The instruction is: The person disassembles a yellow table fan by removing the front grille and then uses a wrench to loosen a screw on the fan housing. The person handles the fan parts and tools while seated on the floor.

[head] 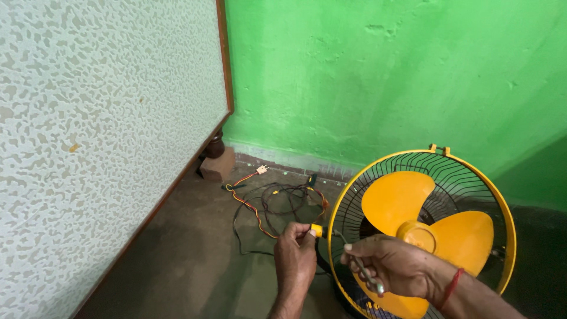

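A person's left hand is closed around a small yellow-handled screwdriver, its tip set against the yellow rim of a fan guard at the guard's left edge. The right hand, a red thread at its wrist, is curled over a slim metal tool whose rounded end pokes out below the fingers; it rests across the lower front of the guard, in front of the yellow fan blades. The fan stands on the bare floor near the room's right side, its wire grille black inside the yellow ring, with a small yellow clip at the top of the rim.

Judging by the grip, the work in hand looks like freeing or fixing the guard at its rim, and the next move would seem to call for steady pressure on the screwdriver while the other hand braces the grille.

Behind the hands, a tangle of black, red and yellow wires with a small pale connector lies on the floor near the foot of the green wall. A speckled white panel with a brown edge leans at left, and a brown block sits at its far corner. No packages, labels or signs show.
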